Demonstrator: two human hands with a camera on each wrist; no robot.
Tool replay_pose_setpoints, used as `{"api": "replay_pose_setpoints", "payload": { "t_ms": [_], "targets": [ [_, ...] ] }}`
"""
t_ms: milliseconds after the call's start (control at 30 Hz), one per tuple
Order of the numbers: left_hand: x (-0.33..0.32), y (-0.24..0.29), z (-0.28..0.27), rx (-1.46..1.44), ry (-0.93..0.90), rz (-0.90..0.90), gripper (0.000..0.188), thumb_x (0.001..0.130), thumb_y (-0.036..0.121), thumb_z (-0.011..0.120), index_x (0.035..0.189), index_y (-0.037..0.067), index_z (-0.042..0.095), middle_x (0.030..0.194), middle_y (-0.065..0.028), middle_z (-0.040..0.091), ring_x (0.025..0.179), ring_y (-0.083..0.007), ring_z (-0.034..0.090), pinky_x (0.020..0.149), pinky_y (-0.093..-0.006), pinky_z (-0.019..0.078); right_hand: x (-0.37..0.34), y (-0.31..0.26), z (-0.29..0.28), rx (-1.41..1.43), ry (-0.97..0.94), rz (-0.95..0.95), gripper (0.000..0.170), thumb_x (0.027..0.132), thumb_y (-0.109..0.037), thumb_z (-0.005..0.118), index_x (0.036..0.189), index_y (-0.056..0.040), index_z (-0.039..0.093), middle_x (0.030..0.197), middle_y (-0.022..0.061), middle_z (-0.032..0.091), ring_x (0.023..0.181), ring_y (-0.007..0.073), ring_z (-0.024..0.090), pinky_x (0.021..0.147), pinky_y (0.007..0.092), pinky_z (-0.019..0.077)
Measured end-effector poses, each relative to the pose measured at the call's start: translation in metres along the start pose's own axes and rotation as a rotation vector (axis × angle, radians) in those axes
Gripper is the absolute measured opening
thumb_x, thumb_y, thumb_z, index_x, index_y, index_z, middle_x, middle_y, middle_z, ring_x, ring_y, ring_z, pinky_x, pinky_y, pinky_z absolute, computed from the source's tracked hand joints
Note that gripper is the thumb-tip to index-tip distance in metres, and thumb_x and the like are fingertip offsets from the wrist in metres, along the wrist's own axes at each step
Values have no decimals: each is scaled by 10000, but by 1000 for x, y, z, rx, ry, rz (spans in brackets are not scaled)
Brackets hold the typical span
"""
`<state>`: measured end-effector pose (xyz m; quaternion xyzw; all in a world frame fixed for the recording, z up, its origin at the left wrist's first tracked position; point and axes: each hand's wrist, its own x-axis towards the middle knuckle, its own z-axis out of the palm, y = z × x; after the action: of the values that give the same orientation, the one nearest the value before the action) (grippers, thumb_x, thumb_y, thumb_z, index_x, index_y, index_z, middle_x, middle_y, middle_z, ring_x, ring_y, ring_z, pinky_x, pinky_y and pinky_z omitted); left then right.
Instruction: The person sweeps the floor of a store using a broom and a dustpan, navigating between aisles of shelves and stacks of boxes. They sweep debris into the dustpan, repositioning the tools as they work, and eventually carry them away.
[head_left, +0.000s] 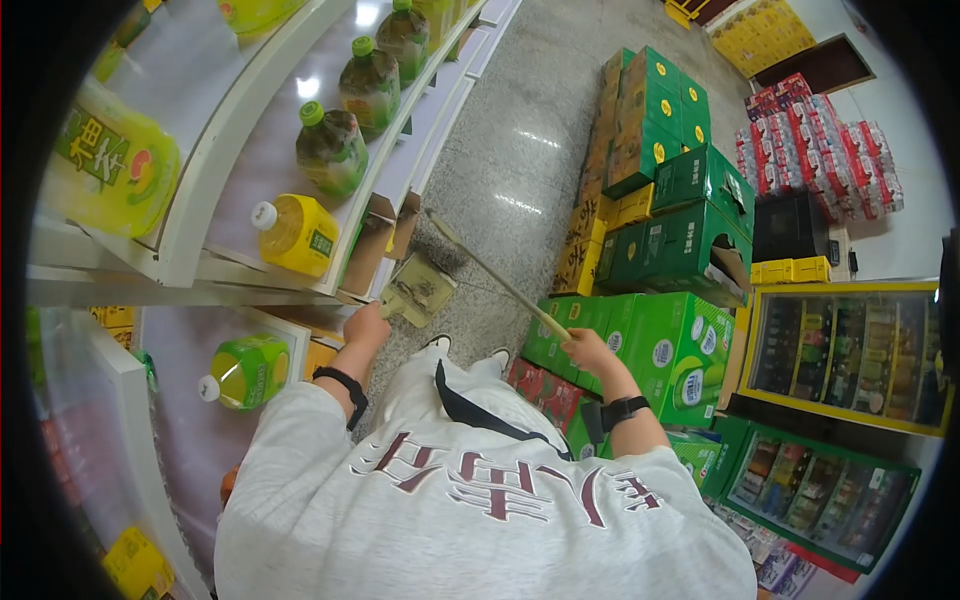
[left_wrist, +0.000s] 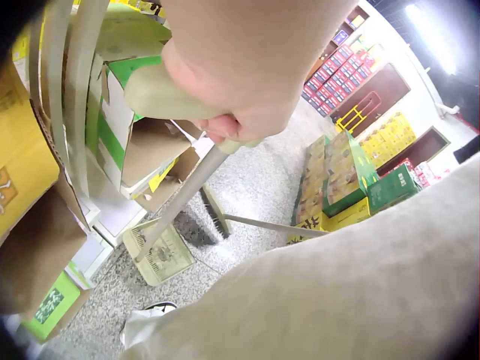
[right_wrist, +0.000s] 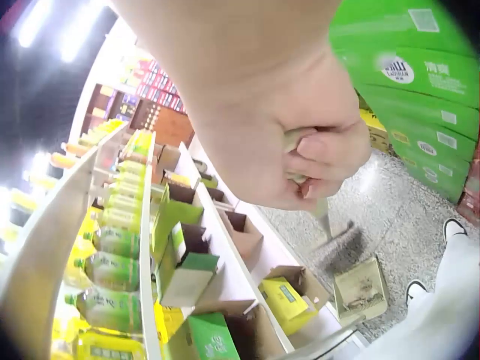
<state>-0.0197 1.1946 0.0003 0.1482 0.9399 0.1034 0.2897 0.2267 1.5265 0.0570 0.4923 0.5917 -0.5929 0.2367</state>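
My left hand [head_left: 367, 328] grips the handle [left_wrist: 187, 193] of a pale, long-handled dustpan [head_left: 424, 290], which sits on the floor beside the shelf with dark litter in its pan. Curled round the upper stick of a broom [head_left: 500, 282] is my right hand [head_left: 590, 352]. The stick slants down and forward to the left. In the left wrist view the broom head [left_wrist: 214, 211] stands on the floor just beyond the dustpan, its dark bristles toward the shelf side. The right wrist view shows the dustpan [right_wrist: 360, 291] close to the broom's bristles [right_wrist: 339, 249].
On the left, white shelves [head_left: 240, 110] hold drink bottles [head_left: 330, 148] and opened cartons [right_wrist: 281, 304]. Stacked green cartons [head_left: 660, 345] line the right side, with glass-fronted fridges [head_left: 850, 355] beyond. Speckled floor [head_left: 500, 130] runs between them. My shoes [head_left: 440, 342] are close behind the dustpan.
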Motion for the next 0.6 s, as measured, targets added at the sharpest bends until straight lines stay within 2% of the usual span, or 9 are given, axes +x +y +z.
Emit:
{"api": "replay_pose_setpoints", "payload": {
  "t_ms": [67, 100, 200, 267, 300, 367, 400, 467, 600],
  "targets": [
    [1, 0, 2, 4, -16, 7, 244, 715, 136, 541, 948, 91, 596, 917, -158, 635, 881, -338, 595, 755, -425, 465, 16, 17, 20, -559, 90, -239, 292, 792, -81, 526, 1058, 37, 547, 624, 35, 473, 453, 122, 418, 391, 287, 319],
    [1, 0, 2, -28, -22, 4, 230, 721, 128, 531, 936, 84, 600, 912, -169, 627, 880, -356, 583, 754, -439, 457, 17, 18, 33, -555, 95, -234, 292, 792, -81, 526, 1058, 37, 547, 624, 35, 473, 453, 122, 418, 391, 287, 319],
    [2, 2, -2, -53, -16, -2, 219, 727, 121, 522, 925, 79, 606, 906, -179, 621, 879, -372, 574, 752, -454, 450, 20, 11, 63, -422, 114, -146, 279, 782, -93, 522, 1020, 50, 552, 638, 57, 499, 466, 150, 447, 398, 308, 341],
    [0, 2, -4, -48, -11, -9, 220, 727, 123, 523, 926, 82, 608, 904, -177, 622, 878, -369, 576, 750, -455, 451, 16, 5, 69, -239, -28, 17, 279, 791, -73, 509, 1036, 57, 537, 625, 42, 481, 450, 131, 421, 388, 289, 315],
    [0, 2, -5, -48, -17, -1, 217, 726, 124, 525, 923, 87, 608, 905, -175, 623, 875, -367, 579, 746, -456, 452, 15, 7, 67, -238, -23, 19, 279, 791, -73, 509, 1036, 57, 537, 625, 42, 481, 450, 131, 421, 388, 289, 315],
    [1, 1, -4, -51, -26, 9, 213, 725, 124, 526, 919, 92, 609, 906, -173, 624, 871, -364, 582, 742, -458, 453, 10, 14, 55, 35, -137, 42, 317, 801, -57, 501, 1097, 57, 512, 614, 22, 449, 445, 103, 388, 382, 266, 281],
    [2, 0, -2, -57, -27, 12, 215, 724, 125, 527, 920, 95, 609, 902, -170, 626, 870, -361, 584, 741, -458, 454, 4, 14, 45, 35, -135, 44, 317, 801, -57, 501, 1097, 57, 512, 614, 22, 449, 445, 103, 388, 382, 266, 281],
    [4, -3, -4, -61, -28, 14, 216, 723, 127, 528, 921, 98, 609, 897, -168, 628, 868, -358, 587, 739, -458, 454, -11, 10, 28, 350, -137, 103, 377, 809, -43, 495, 1174, 50, 472, 598, -2, 404, 443, 74, 346, 386, 242, 244],
    [5, -5, -3, -59, -43, 6, 230, 711, 138, 536, 925, 92, 607, 896, -173, 630, 876, -353, 587, 752, -445, 457, -15, 16, 38, 266, -120, 86, 396, 796, -69, 510, 1171, 54, 490, 625, 23, 462, 470, 115, 414, 409, 276, 314]
  ]
}}
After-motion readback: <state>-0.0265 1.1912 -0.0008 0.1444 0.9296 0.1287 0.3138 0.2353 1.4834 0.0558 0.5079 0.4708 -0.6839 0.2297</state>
